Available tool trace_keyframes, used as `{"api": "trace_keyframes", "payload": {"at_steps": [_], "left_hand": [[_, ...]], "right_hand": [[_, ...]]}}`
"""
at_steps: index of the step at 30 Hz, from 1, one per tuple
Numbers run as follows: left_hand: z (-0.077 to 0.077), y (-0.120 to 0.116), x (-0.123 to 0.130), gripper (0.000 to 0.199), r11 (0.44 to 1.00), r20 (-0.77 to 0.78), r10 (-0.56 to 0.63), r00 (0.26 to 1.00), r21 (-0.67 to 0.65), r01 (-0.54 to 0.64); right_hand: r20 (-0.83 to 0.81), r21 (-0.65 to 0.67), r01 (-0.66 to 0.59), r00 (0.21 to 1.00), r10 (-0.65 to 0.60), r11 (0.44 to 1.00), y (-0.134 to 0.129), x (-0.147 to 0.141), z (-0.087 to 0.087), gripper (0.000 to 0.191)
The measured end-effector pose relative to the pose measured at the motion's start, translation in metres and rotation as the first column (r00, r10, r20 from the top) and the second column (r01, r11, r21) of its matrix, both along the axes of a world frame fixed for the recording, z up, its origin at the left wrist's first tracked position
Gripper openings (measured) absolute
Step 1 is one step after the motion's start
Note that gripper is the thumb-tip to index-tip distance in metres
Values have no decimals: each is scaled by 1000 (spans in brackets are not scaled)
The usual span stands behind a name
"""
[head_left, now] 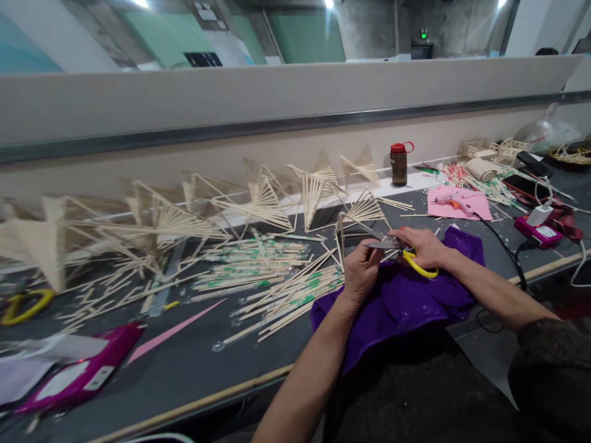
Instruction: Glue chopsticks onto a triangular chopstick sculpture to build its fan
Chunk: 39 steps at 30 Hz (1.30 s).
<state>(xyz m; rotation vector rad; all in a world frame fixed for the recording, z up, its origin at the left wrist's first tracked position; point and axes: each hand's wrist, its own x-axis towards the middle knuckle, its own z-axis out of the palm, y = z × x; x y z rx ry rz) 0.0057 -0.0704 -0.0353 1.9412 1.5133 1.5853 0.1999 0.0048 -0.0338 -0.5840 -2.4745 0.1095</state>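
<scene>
I'm holding one pair of scissors (409, 257) over one purple cloth (397, 301).
My right hand (425, 244) is gripping the yellow handles (427, 272); the long axis is running sideways, blades (381, 244) pointing left toward my left hand (360, 271), whose fingers are curling inward, around what I cannot tell. Two magenta power strips (83, 376) and one red-capped bottle (398, 167) are sitting farther off, the strips' labels (62, 379) showing too small to read.

Wood, plastic, metal and cloth
The sticks (286, 307) are of bare wood, matt; some lie in clear, rather glossy plastic wrappers (252, 264). The scissors (409, 258) have smooth metal blades (383, 244) and a plastic handle (422, 269). The cloth (406, 295) looks matt and wrinkled. The power strip (120, 344) is of glossy plastic, the bottle (398, 169) of smooth see-through plastic, the paper (438, 212) is matt, and the table (194, 363) looks dull
</scene>
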Motion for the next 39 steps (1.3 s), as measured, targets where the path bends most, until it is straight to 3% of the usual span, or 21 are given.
{"api": "trace_keyframes", "payload": {"at_steps": [8, 19, 28, 39], "left_hand": [[10, -7, 1, 27, 998, -40, 13, 999, -57, -16], [8, -6, 3, 48, 993, -65, -35, 997, -114, 28], [8, -9, 5, 46, 995, -45, -35, 998, -96, 31], [4, -9, 4, 38, 997, -33, -6, 999, -76, 4]], "right_hand": [[-12, -46, 3, 1000, -4, 999, -3, 0, 1, 70], [-55, -136, -71, 996, 64, 988, -3, -2, 0, 76], [-68, -183, -136, 990, 125, 974, -2, -5, -4, 77], [-65, -158, -108, 993, 99, 981, -4, -7, -2, 70]]}}
